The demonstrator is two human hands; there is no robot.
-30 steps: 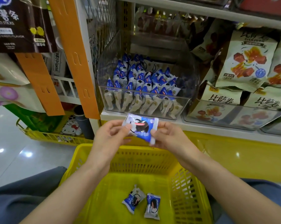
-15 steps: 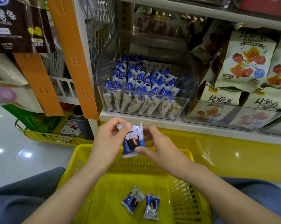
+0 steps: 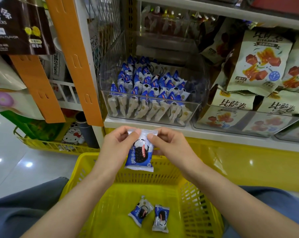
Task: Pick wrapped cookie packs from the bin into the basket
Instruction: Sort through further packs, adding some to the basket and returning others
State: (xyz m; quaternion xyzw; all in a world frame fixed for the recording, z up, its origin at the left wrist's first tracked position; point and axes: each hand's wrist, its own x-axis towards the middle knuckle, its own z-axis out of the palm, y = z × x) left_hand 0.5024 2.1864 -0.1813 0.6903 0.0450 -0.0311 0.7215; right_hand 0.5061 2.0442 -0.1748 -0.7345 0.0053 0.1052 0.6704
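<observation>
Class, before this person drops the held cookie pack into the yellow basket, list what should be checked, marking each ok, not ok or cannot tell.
1. Grip: left hand and right hand pinch the held pack by its top edge: ok.
2. Position: held pack over the basket opening, not only its rim: cannot tell.
3. Landing: bare basket floor beside the two packs inside: ok.
4. Wrapper: visible side untorn: ok.
5. Stock: bin holds more packs: ok.

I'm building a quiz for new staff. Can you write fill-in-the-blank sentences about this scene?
The left hand and right hand pinch the held cookie pack by its ____ edge.
The loose packs lying in the basket number ____.
The basket's colour is ____.
Missing words: top; two; yellow.
</observation>
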